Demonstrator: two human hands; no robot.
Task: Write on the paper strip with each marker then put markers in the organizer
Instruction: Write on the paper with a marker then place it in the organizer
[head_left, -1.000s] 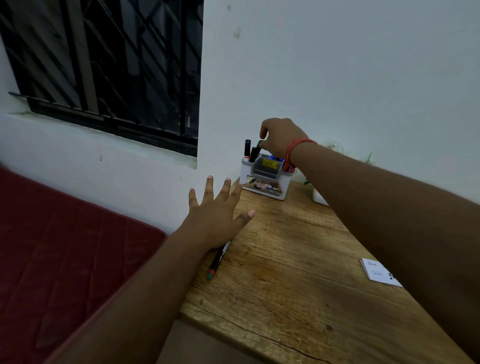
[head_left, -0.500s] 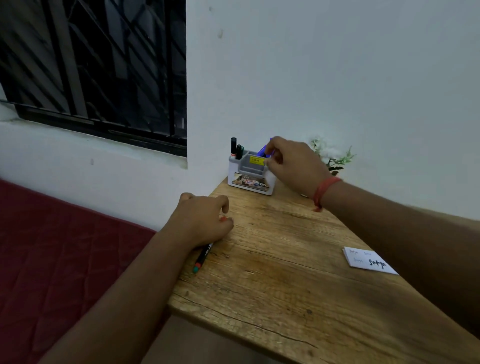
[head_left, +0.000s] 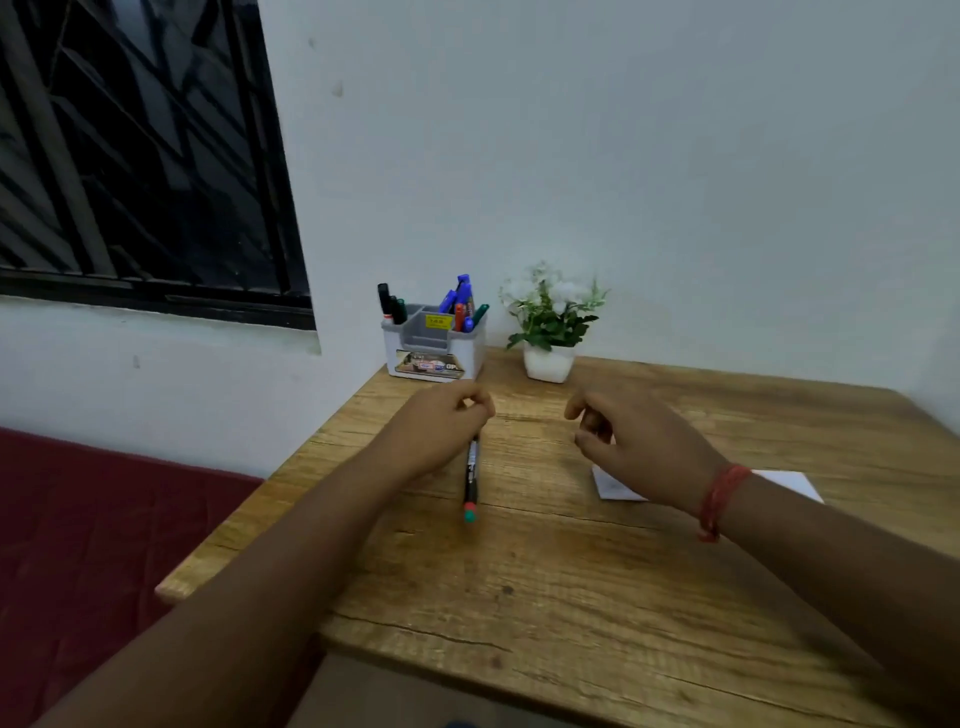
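one marker (head_left: 471, 475) is out on the wooden table (head_left: 571, 571), its top end held in the curled fingers of the left hand (head_left: 441, 421); it is black-barrelled with a green end cap that points toward the near edge. the right hand (head_left: 634, 441) hovers beside it, fingers loosely curled and holding nothing. under that hand lies one white paper strip (head_left: 618, 486), partly hidden by the wrist, which wears a red thread band (head_left: 719, 499). one white-and-grey organizer (head_left: 434, 340) stands at the table's far left corner against the wall: two dark markers (head_left: 390, 304) upright in its left compartment, and a cluster of about five in the right compartment (head_left: 462, 306), blue, red and green, leaning. just right of it sits one small white pot of green leaves and white flowers (head_left: 550, 325). a dark barred window (head_left: 140, 156) fills the upper left, and a red mattress (head_left: 78, 519) lies below the table's left edge.
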